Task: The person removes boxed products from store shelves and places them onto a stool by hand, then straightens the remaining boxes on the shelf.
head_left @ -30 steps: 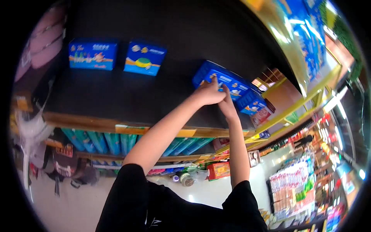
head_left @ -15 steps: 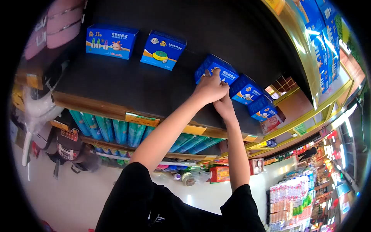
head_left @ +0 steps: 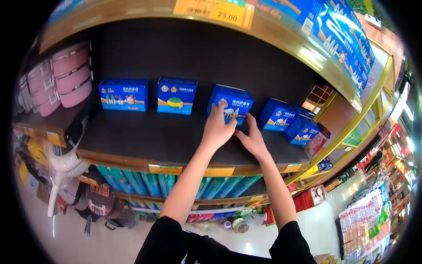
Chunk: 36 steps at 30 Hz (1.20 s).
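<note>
A blue box (head_left: 237, 102) stands upright on the dark shelf, in the middle of a row. My left hand (head_left: 218, 127) is at its lower left front, fingers apart and fingertips against the front face. At its lower right corner is my right hand (head_left: 252, 136), thumb and fingers spread, close to the box or touching it. To the left stand a blue box with a green and yellow picture (head_left: 176, 97) and a wider blue box (head_left: 124, 95). Two more blue boxes (head_left: 278, 115) (head_left: 303, 129) stand close together on the right.
Pink stacked containers (head_left: 71, 75) are at the left. An upper shelf edge with a price tag (head_left: 214, 12) crosses above. Below the shelf edge (head_left: 132, 163) are green-blue packages (head_left: 151, 184). A yellow metal rack (head_left: 360, 116) stands at the right.
The view has shifted, now showing the upper shelf. The middle box stands farther from the two right boxes and faces forward more. My hands have moved apart from each other.
</note>
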Each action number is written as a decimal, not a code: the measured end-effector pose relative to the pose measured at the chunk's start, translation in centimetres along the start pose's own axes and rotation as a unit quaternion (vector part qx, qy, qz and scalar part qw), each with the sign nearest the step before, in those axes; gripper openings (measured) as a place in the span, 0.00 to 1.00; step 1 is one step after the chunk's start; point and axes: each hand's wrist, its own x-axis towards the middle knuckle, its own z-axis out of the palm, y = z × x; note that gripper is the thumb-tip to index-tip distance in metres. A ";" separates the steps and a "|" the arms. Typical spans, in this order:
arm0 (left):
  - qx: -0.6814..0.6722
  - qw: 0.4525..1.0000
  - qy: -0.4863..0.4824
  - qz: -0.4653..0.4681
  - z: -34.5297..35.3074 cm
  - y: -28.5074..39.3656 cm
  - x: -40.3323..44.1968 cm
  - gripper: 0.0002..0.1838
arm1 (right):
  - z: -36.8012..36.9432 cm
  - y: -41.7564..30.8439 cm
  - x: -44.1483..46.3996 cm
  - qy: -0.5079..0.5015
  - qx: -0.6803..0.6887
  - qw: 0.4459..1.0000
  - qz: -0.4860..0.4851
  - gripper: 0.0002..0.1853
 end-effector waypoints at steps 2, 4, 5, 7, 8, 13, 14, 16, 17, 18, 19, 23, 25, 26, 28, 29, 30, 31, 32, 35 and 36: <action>-0.011 1.000 0.000 -0.012 0.1 0.4 -0.1 0.27 | -0.2 1.6 0.4 0.053 -0.016 0.998 -0.012 0.44; -0.019 1.000 0.002 -0.014 -0.1 0.6 -0.1 0.27 | -0.9 0.5 0.3 0.010 0.035 0.999 0.032 0.44; -0.021 1.000 0.003 -0.011 -0.2 0.6 -0.1 0.27 | -0.4 1.3 0.5 -0.004 0.064 0.997 0.030 0.44; -0.019 1.000 0.006 -0.008 -0.4 0.8 -0.1 0.26 | -0.2 1.6 0.3 -0.040 0.077 0.996 0.032 0.45; -0.016 1.000 0.007 -0.011 -0.5 0.8 -0.1 0.26 | 0.2 2.3 0.4 -0.037 0.078 0.996 0.020 0.46; 0.047 0.998 0.028 -0.009 0.2 0.0 -0.3 0.26 | -0.5 0.8 0.1 -0.047 0.089 0.994 0.042 0.46; 0.067 0.997 0.034 -0.009 0.3 0.1 -0.4 0.26 | -0.6 0.9 0.1 -0.049 0.090 0.994 0.040 0.46; 0.096 0.994 0.054 0.008 0.4 0.3 -0.5 0.25 | -0.8 1.0 0.0 -0.055 0.093 0.993 0.038 0.46; 0.112 0.992 0.061 0.017 0.4 0.5 -0.7 0.25 | -0.9 1.2 0.0 -0.041 0.084 0.995 0.025 0.46; 0.121 0.989 0.077 0.033 0.2 0.9 -1.0 0.24 | -1.2 1.7 0.0 -0.026 0.076 0.997 0.014 0.45; 0.131 0.986 0.093 0.051 0.0 1.6 -1.3 0.24 | -1.5 2.9 0.3 -0.002 0.090 0.996 -0.006 0.44; 0.075 0.994 -0.001 0.085 1.8 4.3 -1.8 0.24 | -6.9 8.0 1.5 0.238 0.046 0.969 0.046 0.34; 0.019 0.991 -0.119 0.065 4.9 5.6 -1.6 0.27 | -8.4 9.7 1.6 0.269 0.105 0.950 0.116 0.34; 0.013 0.985 -0.161 0.052 6.9 5.6 -0.8 0.29 | -9.0 10.4 1.6 0.262 0.145 0.942 0.155 0.35; 0.018 0.977 -0.214 0.022 11.1 5.5 1.4 0.36 | -8.1 12.9 1.4 0.259 0.172 0.940 0.140 0.36; 0.031 0.977 -0.210 0.010 13.9 4.7 2.7 0.37 | -7.9 13.7 1.4 0.258 0.185 0.939 0.133 0.37; 0.043 0.977 -0.207 -0.001 16.1 4.1 3.8 0.39 | -8.8 12.4 1.2 0.248 0.173 0.941 0.152 0.38; 0.024 0.978 -0.206 -0.019 17.5 3.9 4.8 0.40 | -8.8 12.8 1.2 0.253 0.153 0.943 0.156 0.38; 0.004 0.978 -0.207 -0.039 18.8 3.5 5.3 0.42 | -8.8 13.2 1.2 0.257 0.133 0.944 0.161 0.38; -0.029 0.979 -0.193 -0.065 20.4 2.9 5.5 0.46 | -9.7 13.0 1.7 0.267 0.149 0.938 0.165 0.39; -0.031 0.976 -0.197 -0.084 20.7 2.7 5.0 0.47 | -9.5 12.9 1.2 0.266 0.148 0.938 0.168 0.39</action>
